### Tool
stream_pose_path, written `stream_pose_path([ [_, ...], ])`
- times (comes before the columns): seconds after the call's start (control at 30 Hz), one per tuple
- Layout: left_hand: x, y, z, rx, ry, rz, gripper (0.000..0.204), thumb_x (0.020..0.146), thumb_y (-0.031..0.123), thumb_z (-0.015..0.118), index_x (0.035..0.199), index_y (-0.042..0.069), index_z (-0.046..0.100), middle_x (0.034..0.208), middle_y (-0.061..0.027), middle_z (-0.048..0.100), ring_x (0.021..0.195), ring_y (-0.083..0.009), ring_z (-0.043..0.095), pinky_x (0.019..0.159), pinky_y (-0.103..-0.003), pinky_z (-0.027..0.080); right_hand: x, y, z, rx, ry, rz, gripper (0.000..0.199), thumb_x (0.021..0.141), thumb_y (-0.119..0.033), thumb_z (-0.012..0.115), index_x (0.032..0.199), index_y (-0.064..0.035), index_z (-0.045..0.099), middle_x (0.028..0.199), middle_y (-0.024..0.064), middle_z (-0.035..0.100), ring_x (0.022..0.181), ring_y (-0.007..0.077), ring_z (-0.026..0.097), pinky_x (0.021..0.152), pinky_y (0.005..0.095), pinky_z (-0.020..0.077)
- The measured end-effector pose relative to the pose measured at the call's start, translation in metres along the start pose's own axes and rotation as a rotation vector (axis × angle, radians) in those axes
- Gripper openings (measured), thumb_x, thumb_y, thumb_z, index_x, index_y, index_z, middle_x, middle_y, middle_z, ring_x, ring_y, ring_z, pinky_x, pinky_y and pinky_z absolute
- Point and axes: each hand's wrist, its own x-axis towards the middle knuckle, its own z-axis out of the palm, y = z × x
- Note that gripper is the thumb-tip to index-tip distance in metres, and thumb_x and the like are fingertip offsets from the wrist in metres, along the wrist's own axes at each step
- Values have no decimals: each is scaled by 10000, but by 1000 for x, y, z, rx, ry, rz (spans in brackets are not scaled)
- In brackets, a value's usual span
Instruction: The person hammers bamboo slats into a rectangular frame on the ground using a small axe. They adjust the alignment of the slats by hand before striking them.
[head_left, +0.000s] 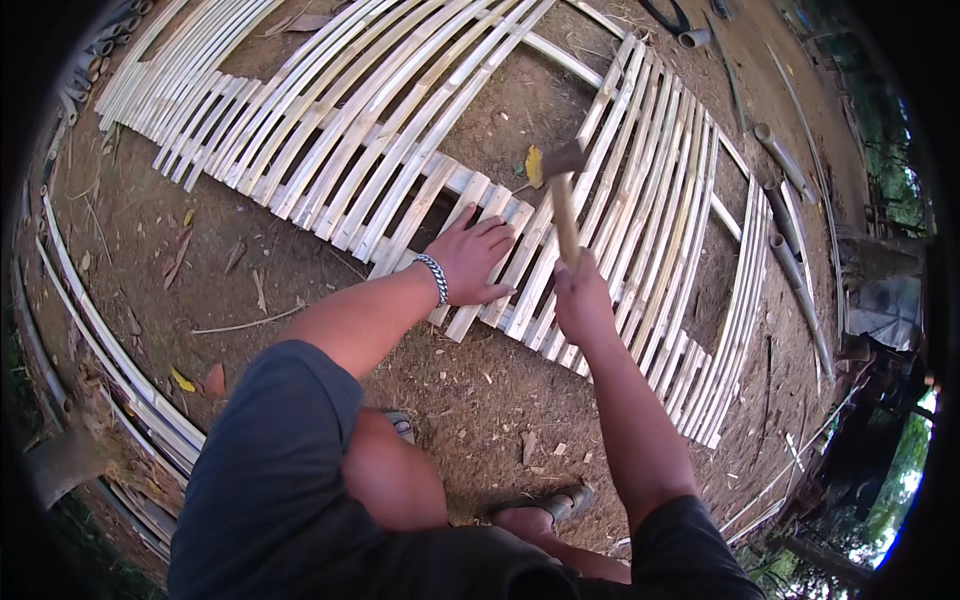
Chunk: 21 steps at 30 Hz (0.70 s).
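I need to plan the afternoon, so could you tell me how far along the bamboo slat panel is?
Done: most slats of the bamboo slat panel lie in rows across crosspieces. In hand: left hand presses the slat ends flat; right hand holds a raised hammer. Left: loose bamboo strips lie unused alongside.

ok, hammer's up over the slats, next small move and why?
Probably bring the hammer straight down onto the bamboo slats beside the left hand. The right hand holds it raised, head above the panel, while the left hand presses the slats flat on the ground, fingers close to the strike line.
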Motion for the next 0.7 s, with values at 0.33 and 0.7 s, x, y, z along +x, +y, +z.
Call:
stream_pose_path([
  [0.33,-1,6,3,-39,85,22,795,928,621,577,1441,16,518,1560,-110,459,1496,-250,349,1271,-531,162,-7,9,10,-93,64,-89,367,1037,-225,538,1246,62,447,968,366,670,891,499,696,792,558,552],
  [0.7,-4,8,0,-36,29,10,813,936,626,562,1474,20,484,1572,-109,444,1506,-240,337,1275,-524,153,-16,12,17,1,44,-7,350,1023,-205,543,1230,66,464,994,357,681,916,516,688,825,558,553],
])
